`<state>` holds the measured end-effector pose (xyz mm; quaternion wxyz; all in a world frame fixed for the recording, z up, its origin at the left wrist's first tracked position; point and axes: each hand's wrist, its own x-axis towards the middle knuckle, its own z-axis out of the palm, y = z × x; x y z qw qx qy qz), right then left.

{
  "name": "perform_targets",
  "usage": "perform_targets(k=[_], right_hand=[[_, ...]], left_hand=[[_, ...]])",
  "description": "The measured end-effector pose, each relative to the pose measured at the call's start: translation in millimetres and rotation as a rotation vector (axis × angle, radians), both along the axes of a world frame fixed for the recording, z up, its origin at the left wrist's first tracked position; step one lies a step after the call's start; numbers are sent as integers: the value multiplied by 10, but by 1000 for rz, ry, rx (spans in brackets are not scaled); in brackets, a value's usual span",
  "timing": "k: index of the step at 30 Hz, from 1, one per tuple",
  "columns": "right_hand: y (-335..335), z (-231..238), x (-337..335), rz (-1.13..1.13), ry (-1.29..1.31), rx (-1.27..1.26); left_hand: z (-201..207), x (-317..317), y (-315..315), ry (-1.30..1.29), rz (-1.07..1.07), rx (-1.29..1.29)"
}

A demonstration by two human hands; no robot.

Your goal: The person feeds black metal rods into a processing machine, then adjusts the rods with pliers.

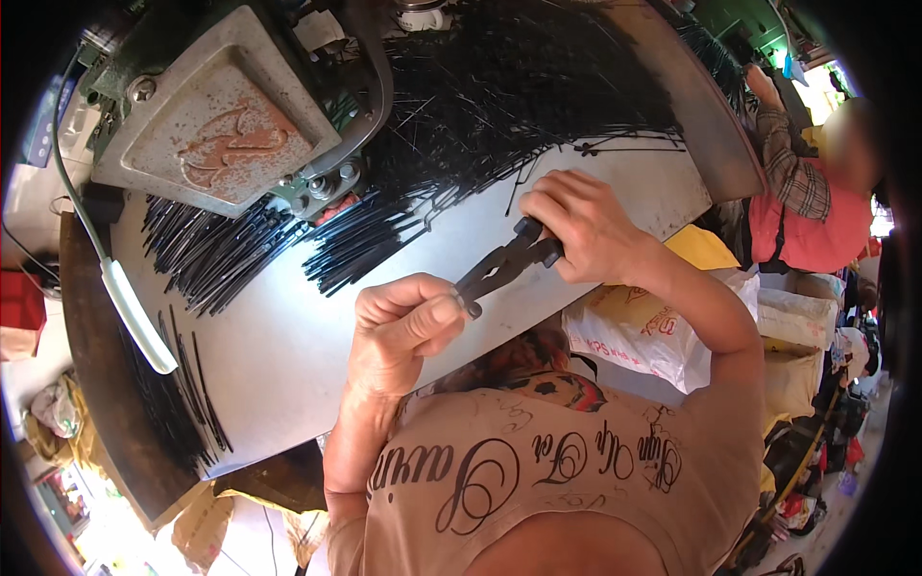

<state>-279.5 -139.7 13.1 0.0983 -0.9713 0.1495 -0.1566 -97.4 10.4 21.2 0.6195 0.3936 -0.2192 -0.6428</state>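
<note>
My right hand (pixel 588 223) is closed round the handles of a pair of dark pliers (pixel 497 269), which point down and left over the near edge of the table. At the tip of their jaws is my left hand (pixel 408 331), thumb and fingers pinched together. A small dark rounded end (pixel 473 309) shows beside the thumb; whether it belongs to the pliers or to a held piece I cannot tell. Beyond my hands, a bundle of thin black rods (pixel 360 245) lies on the pale tabletop (pixel 298 370).
A green machine with a worn grey cover (pixel 216 120) stands at the back left, more black rods (pixel 216 254) beneath it. A large tangled heap of rods (pixel 519 86) covers the far table. A white lamp tube (pixel 139 317) hangs at left. White sacks (pixel 639 331) and another person (pixel 816 206) are at right.
</note>
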Motion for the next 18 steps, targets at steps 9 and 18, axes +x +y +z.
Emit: perform_targets(k=[9, 18], right_hand=[[198, 227, -16, -134, 45, 276], [236, 173, -220, -192, 186, 385]], left_hand=[[-49, 56, -14, 33, -11, -52], [-172, 50, -162, 77, -124, 145]])
